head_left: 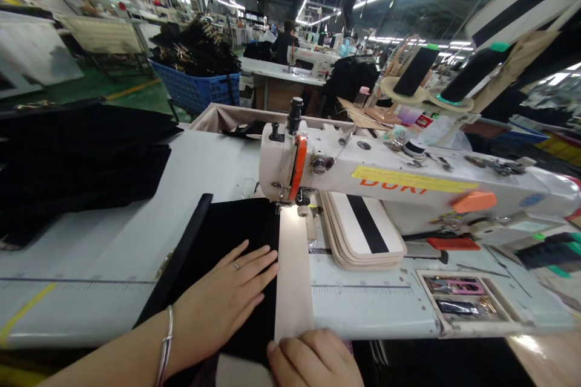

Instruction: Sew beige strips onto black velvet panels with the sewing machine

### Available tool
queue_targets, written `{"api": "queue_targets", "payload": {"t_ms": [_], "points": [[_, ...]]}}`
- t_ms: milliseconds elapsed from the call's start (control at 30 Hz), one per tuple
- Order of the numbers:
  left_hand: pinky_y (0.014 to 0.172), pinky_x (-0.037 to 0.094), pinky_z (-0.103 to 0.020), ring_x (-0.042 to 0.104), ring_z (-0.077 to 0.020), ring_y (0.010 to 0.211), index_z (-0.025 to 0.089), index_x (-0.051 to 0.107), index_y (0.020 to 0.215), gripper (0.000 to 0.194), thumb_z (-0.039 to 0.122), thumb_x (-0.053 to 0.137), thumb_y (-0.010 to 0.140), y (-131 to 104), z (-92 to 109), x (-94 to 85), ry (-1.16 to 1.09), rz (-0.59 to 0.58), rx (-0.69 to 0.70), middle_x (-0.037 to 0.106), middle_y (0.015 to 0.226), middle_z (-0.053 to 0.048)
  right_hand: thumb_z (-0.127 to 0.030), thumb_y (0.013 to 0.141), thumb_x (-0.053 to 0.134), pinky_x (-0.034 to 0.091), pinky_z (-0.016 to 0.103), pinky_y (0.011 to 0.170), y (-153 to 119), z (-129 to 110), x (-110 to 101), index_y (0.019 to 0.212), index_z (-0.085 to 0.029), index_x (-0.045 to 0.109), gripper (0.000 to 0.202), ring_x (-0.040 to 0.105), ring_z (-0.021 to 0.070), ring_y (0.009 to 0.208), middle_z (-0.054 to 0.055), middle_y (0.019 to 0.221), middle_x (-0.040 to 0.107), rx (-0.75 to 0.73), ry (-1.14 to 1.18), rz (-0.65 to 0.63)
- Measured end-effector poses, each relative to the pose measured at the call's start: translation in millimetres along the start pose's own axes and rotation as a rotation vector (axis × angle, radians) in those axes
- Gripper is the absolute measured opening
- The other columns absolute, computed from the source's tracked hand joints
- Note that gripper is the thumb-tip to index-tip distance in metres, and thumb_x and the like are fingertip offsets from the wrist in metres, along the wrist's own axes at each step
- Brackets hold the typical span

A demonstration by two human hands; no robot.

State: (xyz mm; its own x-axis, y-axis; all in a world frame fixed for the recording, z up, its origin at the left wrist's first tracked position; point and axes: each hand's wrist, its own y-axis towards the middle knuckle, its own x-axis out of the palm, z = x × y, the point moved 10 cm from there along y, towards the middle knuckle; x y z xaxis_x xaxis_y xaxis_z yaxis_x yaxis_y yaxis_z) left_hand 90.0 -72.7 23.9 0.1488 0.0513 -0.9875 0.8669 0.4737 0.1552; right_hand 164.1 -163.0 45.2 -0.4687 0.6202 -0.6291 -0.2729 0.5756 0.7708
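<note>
My left hand (231, 290) lies flat with fingers spread on a piece of black fabric (240, 224). A beige strip (293, 278) runs along the fabric's right edge, and both reach up to the needle area of a white sewing machine (336, 163). Low in the view, my right hand (315, 360) has its fingers curled at the near end of the strip, where fabric and strip meet. What lies between its fingertips is partly hidden. A lamp lights the strip just beside the presser foot (279, 208).
Beige panels with a black stripe (363, 233) are stacked under the machine arm. A small tray (469, 302) holds scissors and small tools at the right. Black fabric pieces (82, 163) pile up at the left. Thread cones (415, 69) stand behind. A loaded blue basket (195, 87) is farther back.
</note>
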Motion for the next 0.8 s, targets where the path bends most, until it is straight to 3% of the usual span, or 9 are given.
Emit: {"api": "queue_targets", "payload": {"t_ms": [100,300,567,800], "points": [[0.121,0.022,-0.045,0.043,-0.0222,0.138,0.02,0.053,0.138,0.042,0.02,0.048,0.096,2.1,3.1,-6.1,0.0,0.036,0.022,0.053,0.144,-0.007,-0.012,0.091,0.052,0.038,0.031,0.047,10.8,4.7,3.2,0.094,-0.019,0.069,0.019,0.057,0.0141,0.054,-0.001,0.068,0.069,-0.089,0.051,-0.116],[0.12,0.03,-0.038,0.054,-0.018,0.127,0.018,0.064,0.123,0.029,0.018,0.049,0.098,-5.1,14.2,-23.1,-0.073,0.117,0.07,0.067,0.127,-0.003,-0.01,0.091,0.051,0.045,0.03,0.057,26.9,20.7,11.0,0.104,-0.014,0.068,0.022,0.059,0.0159,0.067,0.003,0.08,0.071,-0.052,0.188,-0.181],[0.12,0.03,-0.033,0.054,-0.0143,0.127,0.016,0.063,0.119,0.038,0.002,0.04,0.092,-9.4,-2.0,-12.6,-0.208,0.205,0.087,0.066,0.127,-0.005,-0.017,0.093,0.06,0.049,0.035,0.075,30.8,42.2,36.1,0.118,-0.016,0.065,0.025,0.059,0.0206,0.084,0.005,0.101,0.07,0.064,0.305,-0.349],[0.117,0.035,-0.035,0.054,-0.0175,0.126,0.015,0.062,0.12,0.036,0.004,0.046,0.09,-0.4,-20.7,6.5,-0.134,0.126,0.088,0.064,0.129,-0.006,-0.022,0.093,0.06,0.05,0.04,0.084,33.8,58.5,57.6,0.126,-0.02,0.061,0.032,0.057,0.0235,0.095,0.005,0.113,0.067,0.161,0.333,-0.493]]}}
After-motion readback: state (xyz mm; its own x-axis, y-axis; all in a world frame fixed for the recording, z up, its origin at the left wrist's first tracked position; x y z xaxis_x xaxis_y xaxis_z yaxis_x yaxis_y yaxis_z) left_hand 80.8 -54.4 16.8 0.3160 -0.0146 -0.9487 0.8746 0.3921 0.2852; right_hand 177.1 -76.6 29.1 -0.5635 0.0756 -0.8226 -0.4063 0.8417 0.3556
